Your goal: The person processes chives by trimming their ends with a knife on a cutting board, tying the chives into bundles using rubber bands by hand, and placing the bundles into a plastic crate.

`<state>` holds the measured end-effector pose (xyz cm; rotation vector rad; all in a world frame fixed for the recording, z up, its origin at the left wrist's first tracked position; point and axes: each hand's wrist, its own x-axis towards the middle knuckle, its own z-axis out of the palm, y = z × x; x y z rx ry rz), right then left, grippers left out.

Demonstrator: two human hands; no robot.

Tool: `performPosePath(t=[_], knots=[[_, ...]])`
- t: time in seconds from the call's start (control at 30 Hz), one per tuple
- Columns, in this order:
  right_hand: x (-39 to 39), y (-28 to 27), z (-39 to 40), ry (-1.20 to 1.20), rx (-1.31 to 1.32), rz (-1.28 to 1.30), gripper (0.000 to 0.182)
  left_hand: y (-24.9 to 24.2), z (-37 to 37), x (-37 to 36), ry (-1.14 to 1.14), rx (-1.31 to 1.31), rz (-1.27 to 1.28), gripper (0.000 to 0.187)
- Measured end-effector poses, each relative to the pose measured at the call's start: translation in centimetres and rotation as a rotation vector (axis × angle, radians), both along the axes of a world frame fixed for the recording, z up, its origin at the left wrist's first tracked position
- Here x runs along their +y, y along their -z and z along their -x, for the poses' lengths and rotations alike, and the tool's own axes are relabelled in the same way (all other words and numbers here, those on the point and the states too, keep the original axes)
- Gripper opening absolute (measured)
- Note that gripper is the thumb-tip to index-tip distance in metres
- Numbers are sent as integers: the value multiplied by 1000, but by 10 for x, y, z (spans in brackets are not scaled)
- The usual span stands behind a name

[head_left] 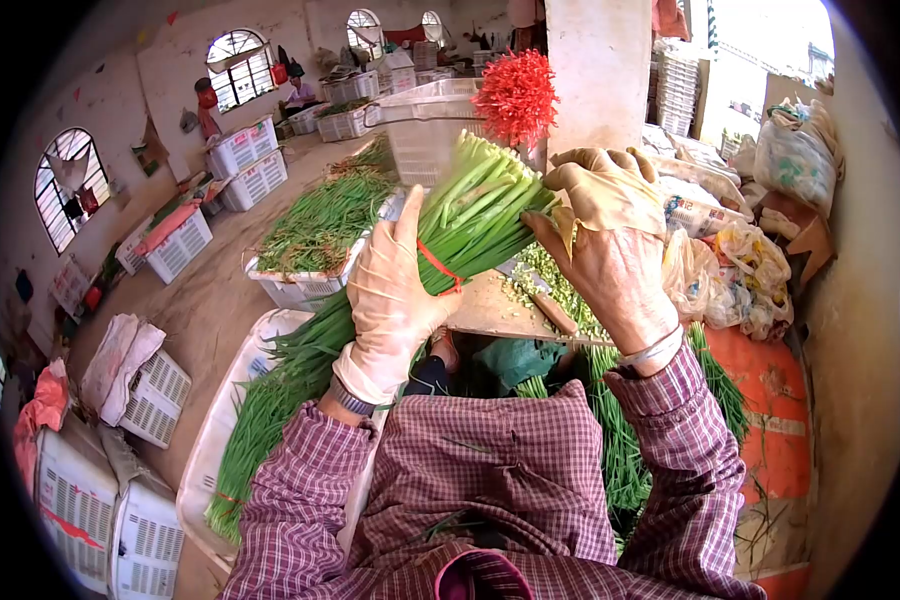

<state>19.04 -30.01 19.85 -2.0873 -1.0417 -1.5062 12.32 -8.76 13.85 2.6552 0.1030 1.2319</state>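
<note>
A thick bundle of green stalks (485, 195) with pale cut ends is tied by a red band (438, 262). My gloved left hand (388, 300) holds it from the near side, thumb up along the stalks. At the cut ends, my right hand (610, 215), in a torn glove, has its fingers bent; its thumb and fingertips meet at the outer stalks. Below the bundle, a knife with a wooden handle (553, 312) lies on a wooden board (490, 306) among chopped green bits (540, 272). The long leaves hang over a white crate (205, 440) at my left.
A crate heaped with green stalks (325, 222) stands ahead on the left. Red bands (517, 98) hang in a bunch beyond the bundle. More green bundles (620, 440) lie beside my right knee. Plastic bags (745, 275) pile up at right, and a person (298, 93) sits far back.
</note>
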Motion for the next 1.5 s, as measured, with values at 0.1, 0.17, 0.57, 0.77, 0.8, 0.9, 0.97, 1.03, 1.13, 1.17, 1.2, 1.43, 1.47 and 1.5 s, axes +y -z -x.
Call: performPosePath(t=[0.1, 0.17, 0.57, 0.77, 0.8, 0.9, 0.97, 1.03, 1.13, 1.17, 1.2, 1.43, 1.47, 1.5], knots=[[5, 6, -13, -21, -29, -10, 23, -10, 1, 6, -50, 10, -74, 114], [10, 11, -21, -61, -74, -14, 24, -12, 3, 13, -19, -16, -116, 114], [-14, 14, -80, 63, 439, -353, 21, -33, 48, 91, 513, 255, 585, 83], [-69, 137, -94, -91, 726, 231, 23, -72, 143, 175, 347, 450, 801, 73], [-75, 159, -94, -93, 790, 216, 23, -77, 156, 187, 216, 486, 676, 76], [-86, 212, -88, -106, 922, 175, 24, -77, 183, 228, -242, 619, 398, 85], [-84, 231, -74, -144, 987, 137, 22, -41, 193, 264, -271, 597, 354, 92], [-85, 250, -68, -179, 1095, 67, 21, 2, 190, 289, -362, 702, 266, 95], [-95, 266, -59, -136, 1155, 68, 18, 79, 172, 302, -312, 747, 591, 86], [-103, 270, -56, -108, 1176, 79, 18, 120, 164, 312, -220, 688, 727, 78], [-108, 274, -53, -107, 1094, 128, 16, 149, 151, 313, -216, 688, 664, 73], [-142, 293, -16, 124, 1281, 51, 15, 299, 72, 332, -276, 761, 878, 96], [-144, 300, -14, 138, 1291, 46, 15, 304, 65, 329, -341, 734, 826, 98], [-147, 307, -11, 143, 1294, 43, 15, 307, 58, 327, -402, 706, 772, 101]])
